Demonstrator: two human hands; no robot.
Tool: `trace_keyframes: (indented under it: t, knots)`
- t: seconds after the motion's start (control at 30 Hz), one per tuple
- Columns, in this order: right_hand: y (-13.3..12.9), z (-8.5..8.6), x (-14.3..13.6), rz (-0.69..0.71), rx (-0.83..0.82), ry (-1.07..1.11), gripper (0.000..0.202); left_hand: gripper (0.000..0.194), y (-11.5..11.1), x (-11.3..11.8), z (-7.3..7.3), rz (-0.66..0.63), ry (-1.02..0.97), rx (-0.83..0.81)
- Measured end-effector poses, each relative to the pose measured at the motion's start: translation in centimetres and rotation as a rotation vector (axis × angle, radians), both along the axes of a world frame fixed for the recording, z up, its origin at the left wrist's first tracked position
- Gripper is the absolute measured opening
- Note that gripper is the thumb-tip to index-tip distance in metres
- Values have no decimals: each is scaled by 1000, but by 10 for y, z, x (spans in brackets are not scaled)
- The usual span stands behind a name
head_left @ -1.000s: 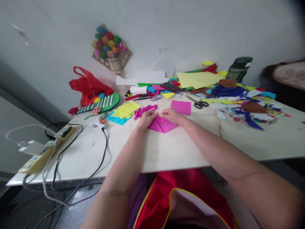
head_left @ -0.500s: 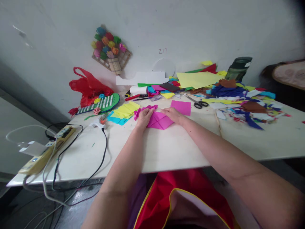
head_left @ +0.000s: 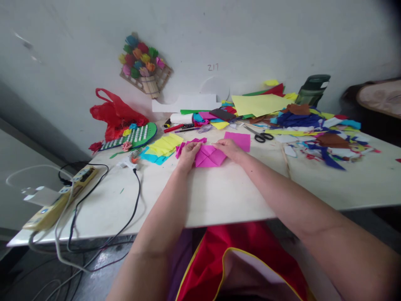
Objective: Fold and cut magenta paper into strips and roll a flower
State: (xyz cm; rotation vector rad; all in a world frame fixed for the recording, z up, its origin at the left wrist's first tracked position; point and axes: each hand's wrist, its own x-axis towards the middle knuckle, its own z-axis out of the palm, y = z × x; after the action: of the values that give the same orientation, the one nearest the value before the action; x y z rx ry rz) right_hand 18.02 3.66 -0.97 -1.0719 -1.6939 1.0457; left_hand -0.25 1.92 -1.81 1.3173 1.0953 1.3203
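A creased sheet of magenta paper point(head_left: 209, 157) is held between my two hands, just above or on the white table. My left hand point(head_left: 189, 154) pinches its left side, with the thumb on top. At its upper right corner my right hand point(head_left: 229, 149) grips it between thumb and fingers. Folded magenta paper pieces point(head_left: 181, 149) lie behind and left of my left hand. Beyond the right hand rests a flat magenta paper square point(head_left: 242, 141). Yellow paper sheets point(head_left: 165, 144) and blue paper sheets point(head_left: 154, 156) are stacked to the left.
Black-handled scissors point(head_left: 262, 136) and a heap of paper scraps point(head_left: 328, 142) occupy the right side. On the left are a glue gun point(head_left: 130, 162) with its cord, a power strip point(head_left: 59, 200) and a red plastic bag point(head_left: 117, 115). A green bottle point(head_left: 313, 90) stands at the back.
The magenta sheet's near edge has been brought up into a straighter, more compact shape between my hands. Both hands stay in nearly the same place, gripping it.
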Motion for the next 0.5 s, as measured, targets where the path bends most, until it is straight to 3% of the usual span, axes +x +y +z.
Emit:
trace_keyframes:
  t: [0.1, 0.23, 0.5]
  knots:
    - [0, 0, 1, 37, -21, 20, 35, 35, -1, -1, -2, -101, -71, -30]
    - [-3, 2, 0, 65, -48, 84, 41, 32, 0, -3, -5, -75, -24, -53]
    - [4, -4, -1, 2, 42, -40, 37, 29, -3, 0, -2, -102, 14, -23]
